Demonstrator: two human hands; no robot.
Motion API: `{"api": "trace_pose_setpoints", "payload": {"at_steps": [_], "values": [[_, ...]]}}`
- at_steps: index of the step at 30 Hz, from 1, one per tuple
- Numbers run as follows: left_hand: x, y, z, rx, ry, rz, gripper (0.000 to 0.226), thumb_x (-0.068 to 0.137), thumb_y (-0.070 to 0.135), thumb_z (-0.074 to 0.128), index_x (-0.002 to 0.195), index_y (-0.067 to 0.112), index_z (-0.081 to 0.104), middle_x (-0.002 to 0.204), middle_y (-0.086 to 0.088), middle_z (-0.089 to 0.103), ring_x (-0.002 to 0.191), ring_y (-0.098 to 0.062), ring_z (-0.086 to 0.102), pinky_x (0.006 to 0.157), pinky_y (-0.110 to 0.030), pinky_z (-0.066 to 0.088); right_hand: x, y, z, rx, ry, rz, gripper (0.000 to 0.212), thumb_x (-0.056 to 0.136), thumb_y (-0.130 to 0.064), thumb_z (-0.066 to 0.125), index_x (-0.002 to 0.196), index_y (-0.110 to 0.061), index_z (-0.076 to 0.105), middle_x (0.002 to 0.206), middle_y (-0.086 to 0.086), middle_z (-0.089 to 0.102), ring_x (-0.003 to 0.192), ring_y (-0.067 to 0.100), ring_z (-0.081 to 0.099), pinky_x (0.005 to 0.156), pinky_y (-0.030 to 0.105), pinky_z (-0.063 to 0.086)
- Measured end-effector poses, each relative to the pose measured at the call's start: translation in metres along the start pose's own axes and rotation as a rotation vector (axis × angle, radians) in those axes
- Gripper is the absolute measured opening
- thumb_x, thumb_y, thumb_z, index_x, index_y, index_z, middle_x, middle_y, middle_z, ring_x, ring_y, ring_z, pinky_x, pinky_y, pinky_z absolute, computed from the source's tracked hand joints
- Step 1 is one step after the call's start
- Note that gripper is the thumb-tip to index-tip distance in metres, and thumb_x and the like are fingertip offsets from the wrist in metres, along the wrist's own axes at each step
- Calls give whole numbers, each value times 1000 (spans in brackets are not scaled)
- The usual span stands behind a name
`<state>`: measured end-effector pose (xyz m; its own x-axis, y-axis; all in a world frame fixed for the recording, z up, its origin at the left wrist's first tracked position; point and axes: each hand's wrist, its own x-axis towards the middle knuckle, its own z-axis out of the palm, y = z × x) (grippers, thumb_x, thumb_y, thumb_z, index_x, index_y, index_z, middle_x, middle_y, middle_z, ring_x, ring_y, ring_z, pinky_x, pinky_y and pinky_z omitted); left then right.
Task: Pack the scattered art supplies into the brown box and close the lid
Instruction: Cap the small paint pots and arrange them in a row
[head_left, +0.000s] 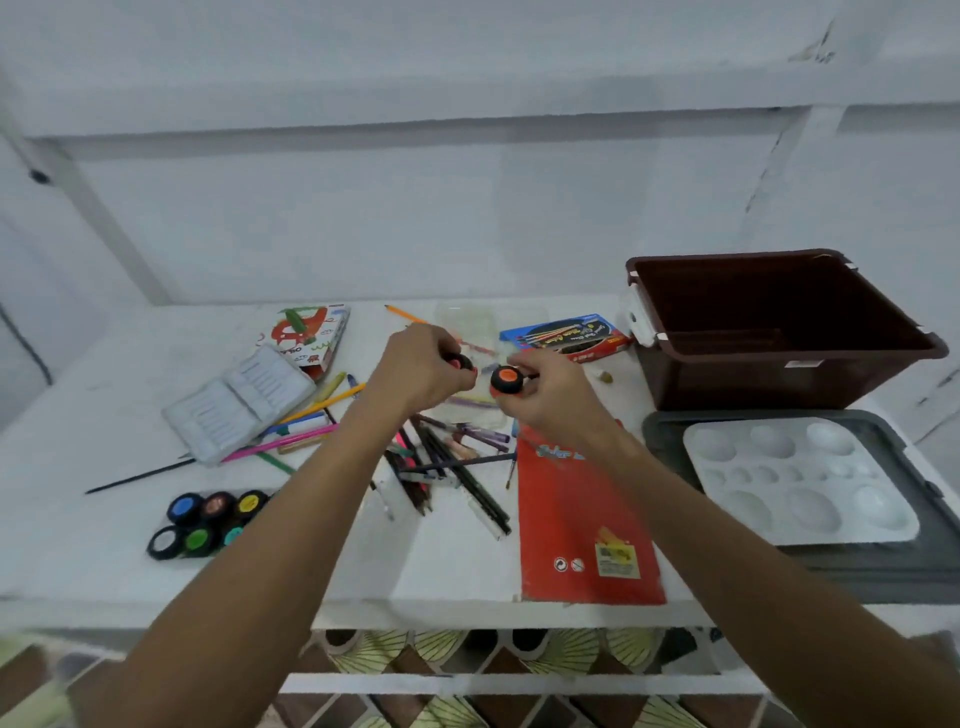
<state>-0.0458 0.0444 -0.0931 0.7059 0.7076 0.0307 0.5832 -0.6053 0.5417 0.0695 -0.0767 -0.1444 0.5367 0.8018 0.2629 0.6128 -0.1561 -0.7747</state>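
My left grip pinches a small black red-lidded paint pot; my right grip holds a black orange-lidded pot above the white counter.

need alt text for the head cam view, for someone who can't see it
Over a white table, the left hand and right hand each hold a small black paint pot. Around them lie scattered pencils, six more paint pots and a red packet. At right stands the open, empty brown box, with a white palette in front of it.
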Motion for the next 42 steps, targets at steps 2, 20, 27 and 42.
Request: {"api": "trace_pose_setpoints", "payload": {"at_steps": [2,20,27,42], "values": [[-20,-24,-17,-3,4,-40,26,73,24,73,93,7,71,94,-9,70,86,-24,64,76,-36,50,-1,-20,22,14,-104,-31,7,74,-12,70,79,-9,67,66,0,63,58,8,57,59,25,46],[-100,-159,-49,118,-175,-92,43,72,32,80,111,19,68,101,4,67,83,-9,57,74,-19,42,-41,-78,148,-174,-402,-7,45,70,-22,82,110,-10,68,106,7,63,93,14,56,76,21,35],[-95,-169,-38,248,-229,60,31,78,33,74,105,18,71,100,1,70,85,-15,61,77,-30,51,-52,-72,159,-219,-373,30,47,69,-29,82,112,-15,68,105,7,58,90,11,44,74,22,31],[-93,-181,-32,252,-241,131,24,81,35,71,103,24,69,98,2,62,90,-16,55,71,-26,43,-54,-70,163,-227,-322,34,39,76,-28,77,111,-14,69,102,4,50,91,13,47,78,19,34]]}}
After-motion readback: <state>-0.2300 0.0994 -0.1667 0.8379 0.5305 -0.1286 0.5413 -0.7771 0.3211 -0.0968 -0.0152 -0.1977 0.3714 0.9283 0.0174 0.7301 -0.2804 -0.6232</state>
